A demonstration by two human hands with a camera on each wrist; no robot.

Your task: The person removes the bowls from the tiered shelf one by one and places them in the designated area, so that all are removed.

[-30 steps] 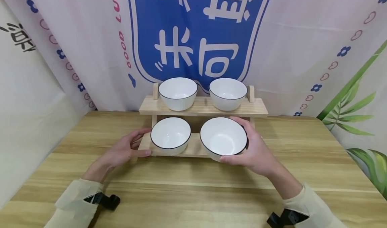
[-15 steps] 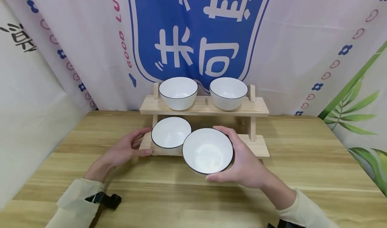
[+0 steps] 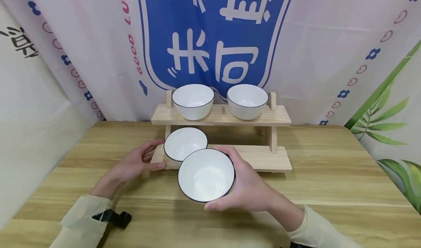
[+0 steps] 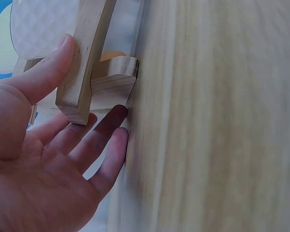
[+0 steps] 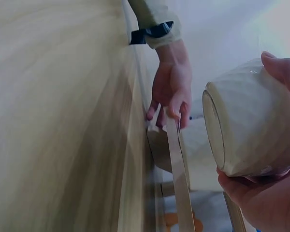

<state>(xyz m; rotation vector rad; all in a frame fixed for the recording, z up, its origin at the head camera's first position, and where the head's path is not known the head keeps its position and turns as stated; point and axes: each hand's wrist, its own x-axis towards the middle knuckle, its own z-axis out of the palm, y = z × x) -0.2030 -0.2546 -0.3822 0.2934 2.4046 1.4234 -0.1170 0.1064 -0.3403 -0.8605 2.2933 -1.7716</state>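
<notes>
While left hand point(image 3: 135, 162) grips rack point(image 3: 263, 157) | right hand point(image 3: 246, 189) holds bowl point(image 3: 206, 175)

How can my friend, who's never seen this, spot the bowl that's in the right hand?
Find the two-tier pale wooden stand on the wood-grain table. In front of its lower shelf, a bare right hand holds a round white bowl with a thin dark rim. It alone is held in the air; three matching white bowls rest on the stand.
</notes>
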